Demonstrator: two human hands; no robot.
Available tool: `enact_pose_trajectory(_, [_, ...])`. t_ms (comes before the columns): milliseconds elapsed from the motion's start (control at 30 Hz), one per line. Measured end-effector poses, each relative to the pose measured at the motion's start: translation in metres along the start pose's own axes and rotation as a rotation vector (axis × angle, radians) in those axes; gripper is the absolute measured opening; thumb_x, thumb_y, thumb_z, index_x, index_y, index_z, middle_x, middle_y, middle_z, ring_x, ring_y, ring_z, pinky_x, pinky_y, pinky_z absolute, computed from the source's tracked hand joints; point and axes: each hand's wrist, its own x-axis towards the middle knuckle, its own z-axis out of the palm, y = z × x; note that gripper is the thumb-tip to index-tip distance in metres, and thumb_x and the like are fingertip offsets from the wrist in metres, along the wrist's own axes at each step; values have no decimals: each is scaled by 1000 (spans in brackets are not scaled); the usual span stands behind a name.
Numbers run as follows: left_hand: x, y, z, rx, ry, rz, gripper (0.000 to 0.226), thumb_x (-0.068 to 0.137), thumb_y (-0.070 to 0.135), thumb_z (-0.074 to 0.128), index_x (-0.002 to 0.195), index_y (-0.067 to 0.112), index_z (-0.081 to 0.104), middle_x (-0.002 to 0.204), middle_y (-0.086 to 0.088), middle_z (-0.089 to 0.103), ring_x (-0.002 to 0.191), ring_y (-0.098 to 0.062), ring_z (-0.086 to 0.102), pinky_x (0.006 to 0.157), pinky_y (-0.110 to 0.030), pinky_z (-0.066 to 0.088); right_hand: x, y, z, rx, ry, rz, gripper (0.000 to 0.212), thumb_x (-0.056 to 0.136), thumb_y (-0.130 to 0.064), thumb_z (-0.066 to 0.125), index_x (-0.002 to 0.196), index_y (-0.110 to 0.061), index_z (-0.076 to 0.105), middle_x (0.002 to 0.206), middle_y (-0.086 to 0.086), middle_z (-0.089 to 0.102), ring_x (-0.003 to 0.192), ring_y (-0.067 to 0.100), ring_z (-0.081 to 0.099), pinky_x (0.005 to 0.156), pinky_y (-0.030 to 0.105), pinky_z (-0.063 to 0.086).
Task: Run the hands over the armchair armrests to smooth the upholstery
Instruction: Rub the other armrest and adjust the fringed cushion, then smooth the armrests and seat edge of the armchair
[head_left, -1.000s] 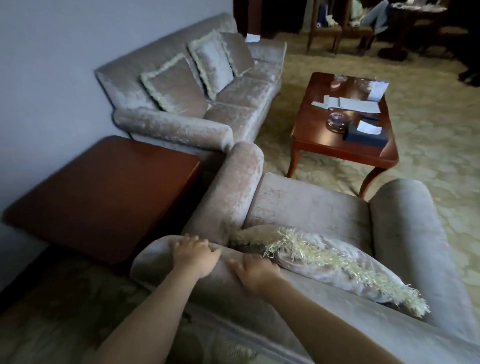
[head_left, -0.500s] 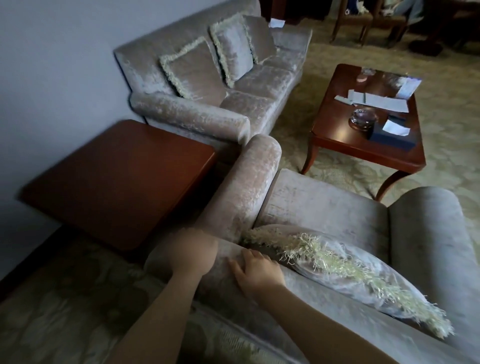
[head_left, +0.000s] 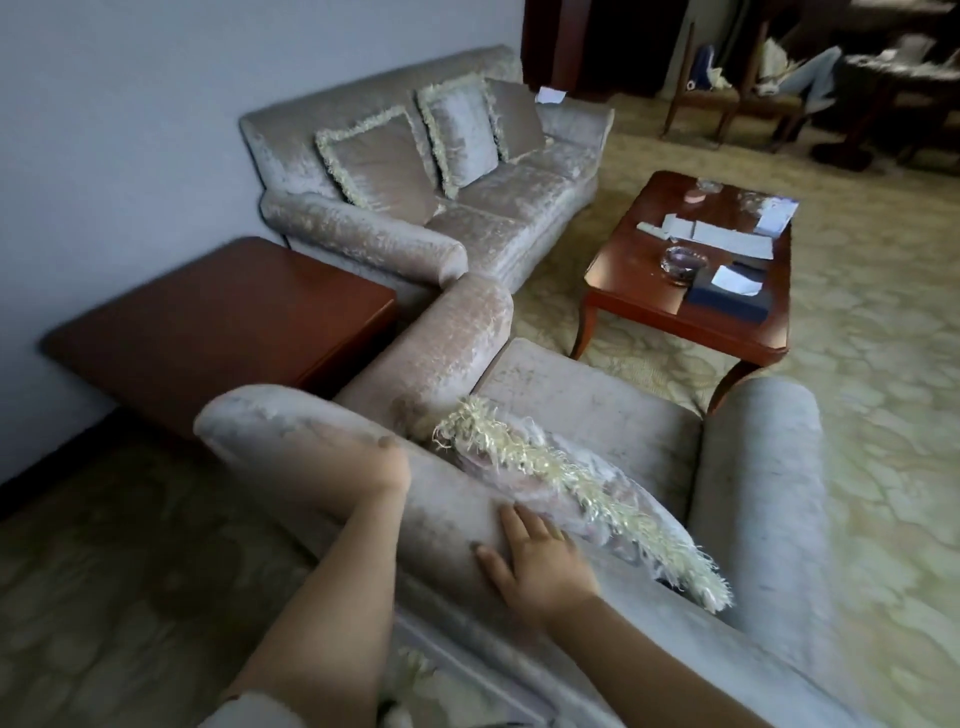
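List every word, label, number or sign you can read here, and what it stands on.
No text can be read.
White papers on the coffee table: any print is too small and blurred to read.
Dark blue box: no readable label.
Paper on the sofa's far armrest: looks blank.

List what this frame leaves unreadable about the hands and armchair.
- Left hand: motion-blurred in the head view, finger contact unclear.
- Right hand: palm contact hidden beneath it.
- Armchair: backrest cut off by the bottom edge.
- Fringed cushion: hides the seat's rear.
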Motion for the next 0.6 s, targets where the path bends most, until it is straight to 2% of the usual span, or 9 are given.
enact_pose_trajectory(67, [-54,6,11,-151,-21,-117,88,89,51,40,148,9,-10,155,-15,-19,140,-45,-11,105,-67,12,-38,34,-1,-91,-46,-74,76,90,-66,19,149,-26,-4,159,3,5,144,23,9,116,39,9])
enact_pose_trajectory(133, [-110,8,29,-252,-10,-159,93,88,51,45,147,9,-11,155,-16,-18,139,-48,-5,104,-67,16,-74,66,-1,-161,-54,-142,78,90,-66,19,148,-27,-13,159,1,-1,145,21,3,116,40,6])
enact_pose_trajectory(267, [-204,16,59,-394,0,-256,104,81,51,57,148,8,-10,156,-19,-11,136,-51,8,99,-69,23,-117,116,-5,-207,-71,-147,82,87,-69,23,148,-27,-14,159,-1,-2,145,20,4,116,38,9])
enact_pose_trajectory(433, [-225,25,73,-281,88,-270,107,78,57,57,148,5,-5,154,-24,1,132,-49,20,100,-60,30,-120,145,-8,-151,-94,-138,94,78,-79,21,148,-27,-12,159,2,2,144,26,10,114,45,18])
enact_pose_trajectory(600, [-217,33,86,-168,187,-342,102,77,62,50,148,7,1,153,-24,9,125,-47,32,93,-54,38,-113,153,-5,-106,-96,-216,94,78,-78,20,148,-24,-11,159,4,-1,144,27,7,114,48,19])
